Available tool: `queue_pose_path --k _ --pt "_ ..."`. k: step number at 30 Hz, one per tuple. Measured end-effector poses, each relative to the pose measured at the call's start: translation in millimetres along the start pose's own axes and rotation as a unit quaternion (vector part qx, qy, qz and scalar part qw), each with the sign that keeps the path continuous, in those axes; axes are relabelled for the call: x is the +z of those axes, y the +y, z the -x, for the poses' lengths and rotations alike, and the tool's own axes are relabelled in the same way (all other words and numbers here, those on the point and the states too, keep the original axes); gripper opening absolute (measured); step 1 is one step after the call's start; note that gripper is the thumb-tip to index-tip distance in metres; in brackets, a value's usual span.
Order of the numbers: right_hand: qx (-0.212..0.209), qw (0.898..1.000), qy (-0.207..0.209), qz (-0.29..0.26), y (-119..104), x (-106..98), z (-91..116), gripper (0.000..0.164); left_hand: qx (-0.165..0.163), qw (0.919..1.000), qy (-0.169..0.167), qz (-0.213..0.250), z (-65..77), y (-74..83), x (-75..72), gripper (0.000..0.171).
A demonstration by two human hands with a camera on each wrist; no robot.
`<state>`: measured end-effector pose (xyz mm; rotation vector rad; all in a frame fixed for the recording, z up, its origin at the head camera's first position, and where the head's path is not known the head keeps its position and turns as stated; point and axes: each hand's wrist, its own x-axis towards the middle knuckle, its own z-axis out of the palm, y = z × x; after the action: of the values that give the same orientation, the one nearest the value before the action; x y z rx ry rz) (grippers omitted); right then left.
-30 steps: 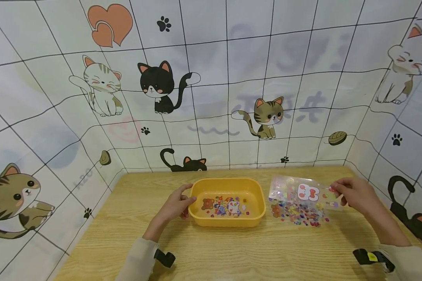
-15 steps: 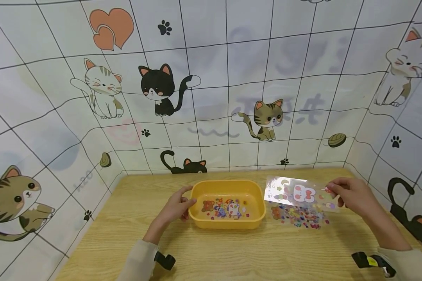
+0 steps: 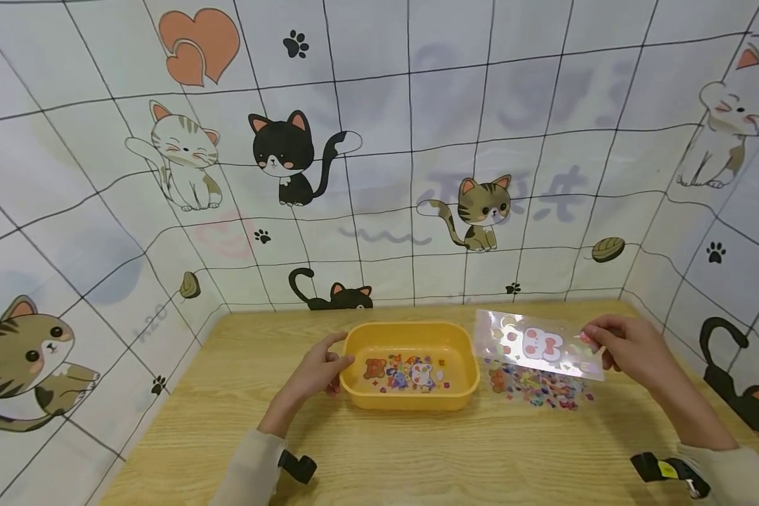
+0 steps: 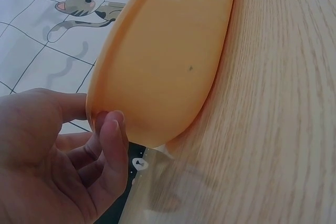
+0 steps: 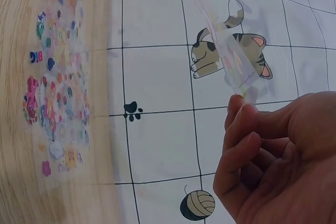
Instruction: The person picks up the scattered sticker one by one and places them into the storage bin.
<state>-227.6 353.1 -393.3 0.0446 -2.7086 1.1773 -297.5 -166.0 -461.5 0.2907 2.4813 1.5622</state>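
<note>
At the left end of a yellow plastic tray (image 3: 411,403), my left hand (image 3: 316,367) grips the rim. The left wrist view shows its thumb and fingers at the edge of the tray (image 4: 163,61). Colourful stickers (image 3: 407,372) with a bear and a white bunny lie on the tray's floor. My right hand (image 3: 629,351) pinches the right end of a clear sticker sheet (image 3: 542,346), which is raised above the table and printed with a pink bunny face. Under it, partly covered, another colourful sticker sheet (image 3: 544,392) lies flat on the table, right of the tray.
The wooden table (image 3: 405,457) reaches back to a white wall covering (image 3: 379,169) with a black grid and cartoon cats. More of this covering closes off the left and right sides. A black camera strap (image 3: 670,474) sits on the right wrist.
The clear sticker sheet and my right hand have moved slightly left, bringing the sheet's left end close to the tray. My left hand and the tray stay put.
</note>
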Motion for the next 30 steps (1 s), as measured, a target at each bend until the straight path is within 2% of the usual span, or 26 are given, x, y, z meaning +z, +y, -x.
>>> queue_pose_path --k 11,18,30 --pt "-0.012 1.0 0.001 -0.007 -4.5 4.2 2.2 0.038 0.008 0.9999 -0.01 0.004 -2.4 1.9 0.8 0.062" --pt "-0.019 1.0 -0.005 -0.005 -11.2 7.1 -2.0 0.04 -0.001 0.9999 -0.008 0.008 -1.3 0.9 0.4 0.06" --pt "-0.014 1.0 -0.026 -0.004 -25.9 14.7 -10.7 0.043 0.003 0.9999 -0.008 0.007 -1.1 -0.8 -0.9 0.062"
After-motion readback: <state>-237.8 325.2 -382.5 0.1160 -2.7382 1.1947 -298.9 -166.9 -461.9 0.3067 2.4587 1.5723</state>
